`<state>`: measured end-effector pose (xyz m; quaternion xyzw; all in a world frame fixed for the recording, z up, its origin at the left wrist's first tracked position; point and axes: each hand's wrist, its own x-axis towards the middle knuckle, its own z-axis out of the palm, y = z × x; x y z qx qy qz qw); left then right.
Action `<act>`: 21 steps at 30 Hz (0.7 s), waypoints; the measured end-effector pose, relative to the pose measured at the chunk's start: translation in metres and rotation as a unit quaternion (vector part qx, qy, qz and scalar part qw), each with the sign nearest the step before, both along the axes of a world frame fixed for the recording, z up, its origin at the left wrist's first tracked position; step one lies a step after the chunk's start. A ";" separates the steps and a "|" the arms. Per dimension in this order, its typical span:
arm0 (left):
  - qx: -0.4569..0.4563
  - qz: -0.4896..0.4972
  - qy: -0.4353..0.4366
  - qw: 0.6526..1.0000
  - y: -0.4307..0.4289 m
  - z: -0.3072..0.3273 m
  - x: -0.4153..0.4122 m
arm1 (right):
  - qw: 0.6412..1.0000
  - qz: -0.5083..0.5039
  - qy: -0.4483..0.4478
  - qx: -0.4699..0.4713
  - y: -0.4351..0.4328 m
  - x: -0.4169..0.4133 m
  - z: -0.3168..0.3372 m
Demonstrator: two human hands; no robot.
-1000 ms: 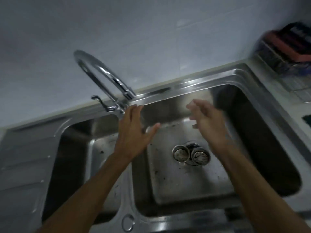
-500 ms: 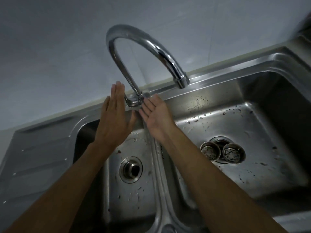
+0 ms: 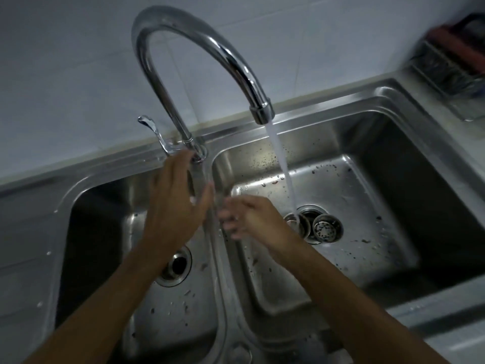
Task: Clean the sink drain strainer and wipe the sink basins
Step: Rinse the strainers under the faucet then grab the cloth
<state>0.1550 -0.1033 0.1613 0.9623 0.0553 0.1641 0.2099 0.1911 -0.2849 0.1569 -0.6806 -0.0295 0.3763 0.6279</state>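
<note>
A steel double sink fills the view, with a left basin point(image 3: 86, 232) and a right basin point(image 3: 380, 206). Two round strainers lie at the right basin's drain: one point(image 3: 326, 227) with a perforated bottom, the other point(image 3: 294, 220) under the water stream point(image 3: 283, 164). The water falls from the curved faucet point(image 3: 199, 40). My left hand point(image 3: 175, 206) is flat and spread just below the faucet base and its lever point(image 3: 154, 135). My right hand point(image 3: 252, 219), blurred, hovers over the divider point(image 3: 217, 258) left of the strainers, fingers loosely curled, holding nothing.
The left basin's drain point(image 3: 175, 266) is uncovered. Dark specks and droplets dot both basin floors. A wire rack point(image 3: 451, 64) with a red item stands on the counter at the far right. A tiled wall rises behind the sink.
Water now runs from the faucet; half a second ago it did not. The lever now stands raised to the left. My right hand has drawn back from the faucet base toward the right basin.
</note>
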 end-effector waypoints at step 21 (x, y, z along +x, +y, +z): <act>0.176 -0.097 0.048 0.978 -0.047 -0.061 0.016 | 0.742 0.237 -0.391 -0.490 -0.109 0.054 -0.141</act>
